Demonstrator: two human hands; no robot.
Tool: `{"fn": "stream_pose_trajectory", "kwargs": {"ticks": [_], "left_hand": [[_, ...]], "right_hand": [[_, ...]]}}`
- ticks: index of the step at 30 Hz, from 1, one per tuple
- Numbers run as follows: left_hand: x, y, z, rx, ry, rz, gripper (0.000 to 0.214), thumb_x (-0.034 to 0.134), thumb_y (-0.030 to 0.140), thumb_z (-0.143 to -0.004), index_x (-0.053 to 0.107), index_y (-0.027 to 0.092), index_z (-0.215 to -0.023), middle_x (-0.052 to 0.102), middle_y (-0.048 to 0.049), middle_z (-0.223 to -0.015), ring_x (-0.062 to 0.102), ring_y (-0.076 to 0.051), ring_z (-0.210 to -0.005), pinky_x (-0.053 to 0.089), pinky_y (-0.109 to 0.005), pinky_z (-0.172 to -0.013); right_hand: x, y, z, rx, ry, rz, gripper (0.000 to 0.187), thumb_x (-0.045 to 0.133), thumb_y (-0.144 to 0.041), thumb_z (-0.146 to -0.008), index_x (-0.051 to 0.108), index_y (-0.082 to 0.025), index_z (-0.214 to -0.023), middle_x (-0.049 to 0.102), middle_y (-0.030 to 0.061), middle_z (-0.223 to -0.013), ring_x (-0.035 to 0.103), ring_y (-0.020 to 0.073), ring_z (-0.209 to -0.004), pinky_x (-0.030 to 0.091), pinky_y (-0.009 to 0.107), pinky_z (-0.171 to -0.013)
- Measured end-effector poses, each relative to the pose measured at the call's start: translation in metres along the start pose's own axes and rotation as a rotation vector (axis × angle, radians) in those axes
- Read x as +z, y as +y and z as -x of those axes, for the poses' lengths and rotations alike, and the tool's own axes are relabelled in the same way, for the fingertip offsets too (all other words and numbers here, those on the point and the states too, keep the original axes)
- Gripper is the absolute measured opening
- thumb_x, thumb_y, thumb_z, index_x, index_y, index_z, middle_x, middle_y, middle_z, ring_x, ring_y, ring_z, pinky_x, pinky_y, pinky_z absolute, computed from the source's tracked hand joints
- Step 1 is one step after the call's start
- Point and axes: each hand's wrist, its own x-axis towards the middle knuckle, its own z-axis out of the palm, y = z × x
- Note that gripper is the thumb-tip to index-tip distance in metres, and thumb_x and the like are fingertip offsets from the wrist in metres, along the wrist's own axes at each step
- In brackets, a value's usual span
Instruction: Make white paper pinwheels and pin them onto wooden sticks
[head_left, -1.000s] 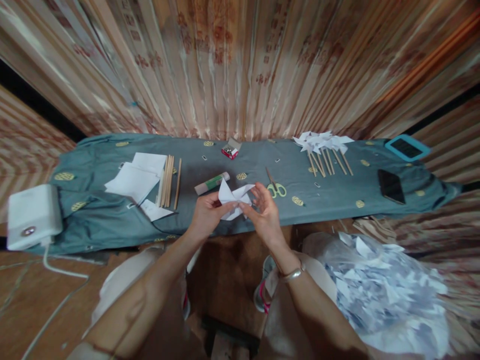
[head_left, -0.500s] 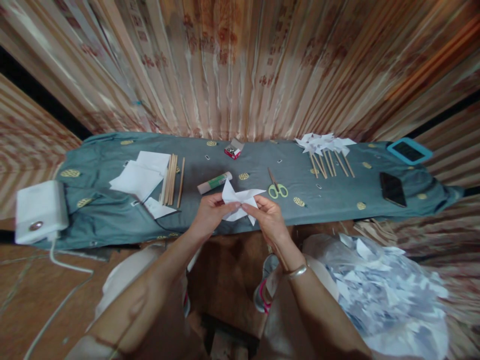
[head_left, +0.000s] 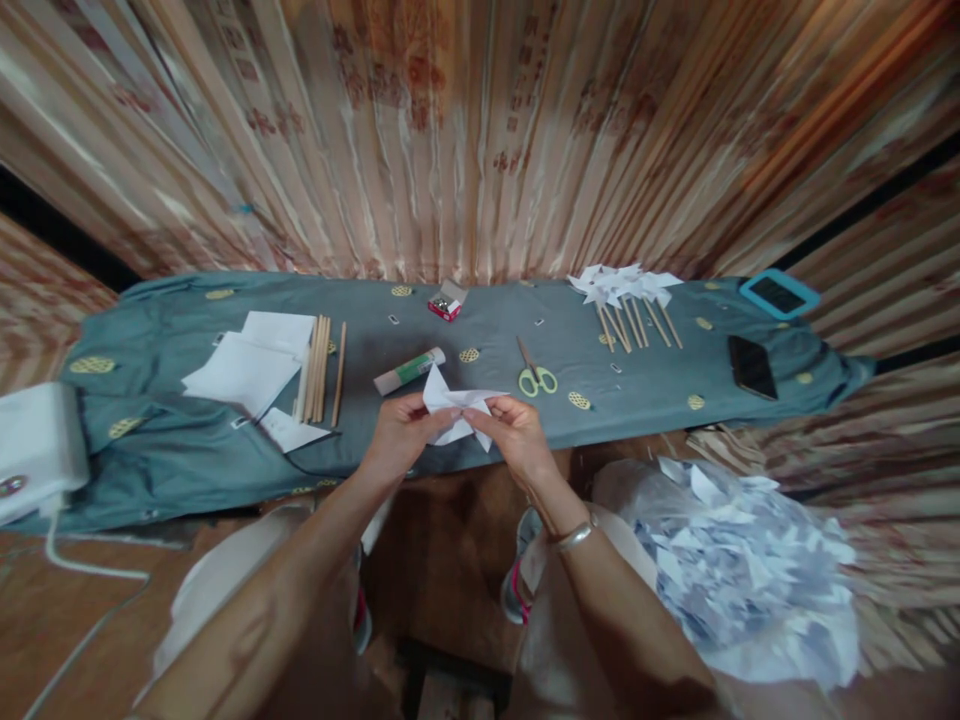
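Right hand (head_left: 517, 434) has curled inward and now pinches the folded paper (head_left: 450, 397) together with left hand (head_left: 397, 434), above the near edge of the cloth (head_left: 630, 405); folds seem secured.

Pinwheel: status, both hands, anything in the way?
Left hand and right hand both pinching. White paper pinwheel held between them. Glue stick and scissors lie just beyond, neither blocking.

Beyond the paper pinwheel (head_left: 452, 398), there is room to pass between the glue stick (head_left: 410, 371) and the scissors (head_left: 531, 365) (handles nearest); the small box (head_left: 445, 303) stands farther back.
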Motion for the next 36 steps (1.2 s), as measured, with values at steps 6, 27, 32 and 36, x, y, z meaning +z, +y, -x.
{"fn": "stream_pose_trajectory", "kwargs": {"ticks": [6,27,32,36], "left_hand": [[0.005,-0.003,-0.003,-0.002,0.023,-0.009,0.039,0.091,0.041,-0.045,0.077,0.015,-0.071,0.071,-0.0016,-0.066,0.058,-0.013,-0.059,0.047,-0.025,-0.061],[0.014,-0.004,-0.007,-0.027,0.031,-0.025,0.038,0.091,0.040,-0.039,0.077,0.016,-0.066,0.071,-0.0015,-0.063,0.058,-0.013,-0.057,0.047,-0.025,-0.059],[0.013,-0.004,-0.006,-0.042,0.037,-0.034,0.035,0.089,0.039,-0.041,0.076,0.015,-0.064,0.069,-0.0008,-0.059,0.055,-0.011,-0.054,0.043,-0.023,-0.053],[0.012,-0.006,-0.006,-0.038,0.031,-0.037,0.033,0.088,0.038,-0.043,0.076,0.015,-0.064,0.067,0.0004,-0.057,0.052,-0.009,-0.051,0.039,-0.021,-0.050]], "right_hand": [[-0.003,0.000,-0.001,-0.024,-0.001,-0.023,0.033,0.087,-0.044,-0.051,0.073,-0.021,-0.069,0.072,-0.0021,-0.068,0.059,0.0118,-0.063,0.049,0.026,-0.066],[-0.011,-0.007,0.000,-0.009,-0.006,-0.070,0.028,0.088,-0.039,-0.049,0.074,-0.022,-0.068,0.073,-0.0028,-0.068,0.061,0.0113,-0.063,0.051,0.027,-0.069],[-0.011,-0.006,0.000,0.007,-0.015,-0.041,0.028,0.088,-0.037,-0.050,0.073,-0.022,-0.068,0.070,-0.0034,-0.063,0.060,0.0121,-0.062,0.050,0.028,-0.069],[-0.011,-0.006,0.001,0.023,-0.025,-0.022,0.027,0.089,-0.036,-0.049,0.072,-0.022,-0.065,0.066,-0.0049,-0.057,0.058,0.0121,-0.060,0.049,0.027,-0.069]]}}
